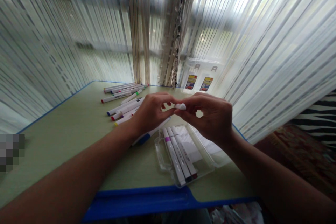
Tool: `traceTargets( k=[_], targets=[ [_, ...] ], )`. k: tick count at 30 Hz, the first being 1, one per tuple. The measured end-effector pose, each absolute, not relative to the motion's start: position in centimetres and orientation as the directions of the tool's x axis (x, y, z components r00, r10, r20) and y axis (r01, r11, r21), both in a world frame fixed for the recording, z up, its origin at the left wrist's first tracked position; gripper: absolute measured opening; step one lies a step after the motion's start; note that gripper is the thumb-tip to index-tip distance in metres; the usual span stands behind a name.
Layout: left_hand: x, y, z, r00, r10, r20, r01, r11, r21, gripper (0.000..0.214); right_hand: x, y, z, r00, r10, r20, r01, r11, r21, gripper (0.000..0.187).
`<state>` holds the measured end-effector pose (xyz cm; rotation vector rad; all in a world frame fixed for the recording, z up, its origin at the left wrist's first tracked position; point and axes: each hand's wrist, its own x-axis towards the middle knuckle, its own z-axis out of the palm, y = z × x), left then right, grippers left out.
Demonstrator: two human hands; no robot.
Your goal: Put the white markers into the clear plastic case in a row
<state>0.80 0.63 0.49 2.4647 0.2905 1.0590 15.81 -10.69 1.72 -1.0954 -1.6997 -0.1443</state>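
Above the table, a white marker (180, 106) points nearly end-on towards me between both hands. My left hand (155, 110) pinches it from the left, and my right hand (213, 117) grips it between thumb and fingers from the right. Most of its length is hidden. Just below lies an open clear plastic case (159, 159) holding three white markers (178, 155) side by side, one with a purple band. A blue-ended marker (144, 139) lies partly behind my left wrist. Several more markers (120, 95) are scattered beyond my left forearm.
The pale green table (65, 129) has a blue edge and a blue front tray (141, 199). A clear case with two labels (191, 82) stands at the back, against the striped curtain (105, 24). At right is a zebra-striped cloth (315, 119).
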Motion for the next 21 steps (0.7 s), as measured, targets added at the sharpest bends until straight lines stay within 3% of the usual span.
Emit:
traceTargets(
  k=[21],
  targets=[
    [0.7, 0.41, 0.7, 0.694, 0.349, 0.63, 0.008, -0.878, 0.479, 0.013, 15.82, -10.87, 1.45, -0.108, 0.552, 0.826, 0.731, 0.608, -0.311, 0.011]
  ],
)
